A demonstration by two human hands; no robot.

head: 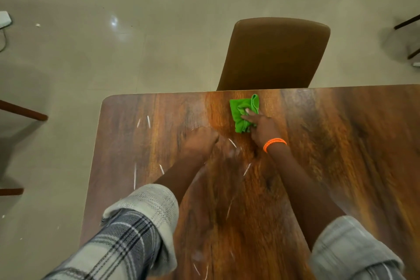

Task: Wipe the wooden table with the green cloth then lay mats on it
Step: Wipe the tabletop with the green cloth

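A bright green cloth (242,111) lies crumpled on the wooden table (341,143) near its far edge. My right hand (261,127), with orange bands on the wrist, presses down on the cloth, fingers spread over it. My left hand (200,141) rests on the tabletop to the left of the cloth, fingers curled under, holding nothing that I can see. It is blurred. No mats are in view.
A brown chair (275,52) stands tucked against the table's far edge, right behind the cloth. The table's rounded left corner (109,100) is close by. Dark furniture legs (25,111) show over the glossy tiled floor at left and far right.
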